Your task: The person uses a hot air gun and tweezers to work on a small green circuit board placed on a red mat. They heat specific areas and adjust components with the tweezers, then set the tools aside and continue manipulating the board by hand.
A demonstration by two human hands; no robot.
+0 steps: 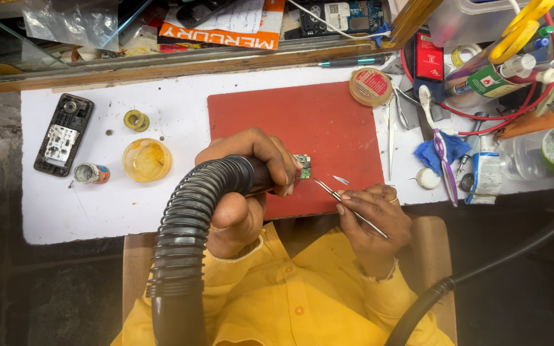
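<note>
L hand [246, 186] gripping black ribbed hose [187, 230], nozzle over small green circuit board [302, 165] on red mat [328, 128]. R hand [373, 214] fingers pinching tweezers [341, 198] beside board, mid-worktop [181, 109].

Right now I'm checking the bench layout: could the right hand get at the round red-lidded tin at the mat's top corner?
Probably yes. The right hand holds tweezers at the red mat's near edge, and only bare mat lies between it and the tin. It would have to keep the tweezers in its grip or put them down.
</note>
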